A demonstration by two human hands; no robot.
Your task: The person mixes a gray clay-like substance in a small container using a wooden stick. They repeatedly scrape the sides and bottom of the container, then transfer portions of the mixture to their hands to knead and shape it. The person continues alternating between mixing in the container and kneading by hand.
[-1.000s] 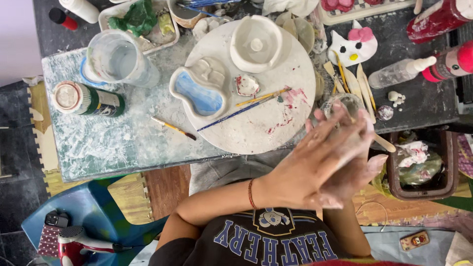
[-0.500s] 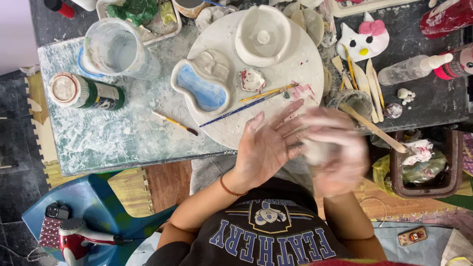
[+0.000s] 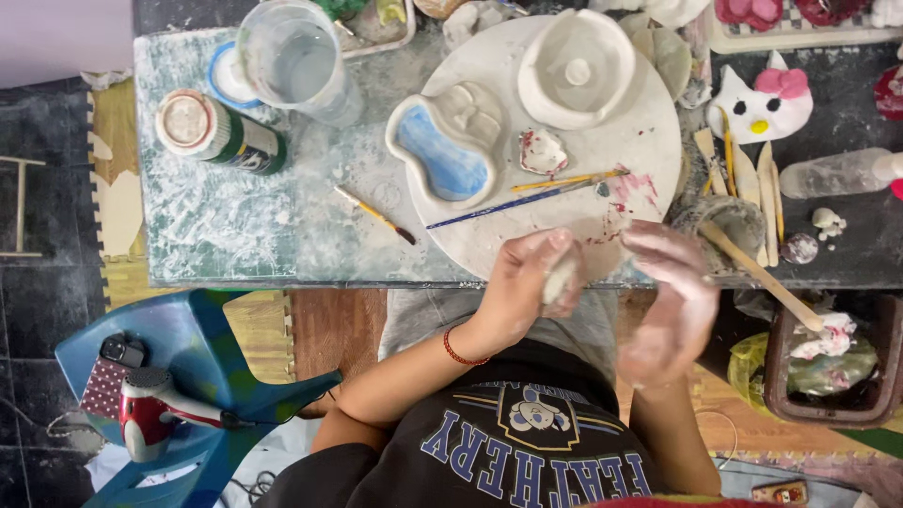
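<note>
My left hand (image 3: 519, 287), with a red bracelet on the wrist, is closed around a small pale lump of clay (image 3: 559, 280) at the near edge of a round white board (image 3: 649, 141). My right hand (image 3: 673, 301) is blurred just to the right of it, fingers apart and dusted with clay, a little off the lump. On the board lie a blue-painted clay dish (image 3: 447, 150), a white clay bowl (image 3: 576, 66) and two thin paintbrushes (image 3: 527, 193).
A clear water cup (image 3: 296, 61), a green can (image 3: 216, 130) and a loose brush (image 3: 376, 214) sit on the left of the table. A small pot with a wooden stick (image 3: 738, 230), a cat-shaped figure (image 3: 764, 105) and a squeeze bottle (image 3: 832, 174) are right. A blue stool (image 3: 202, 348) carries a red hair dryer (image 3: 150, 414).
My hands were pressed together around the clay further right. They have shifted left and parted, and the lump now sits in my left hand.
</note>
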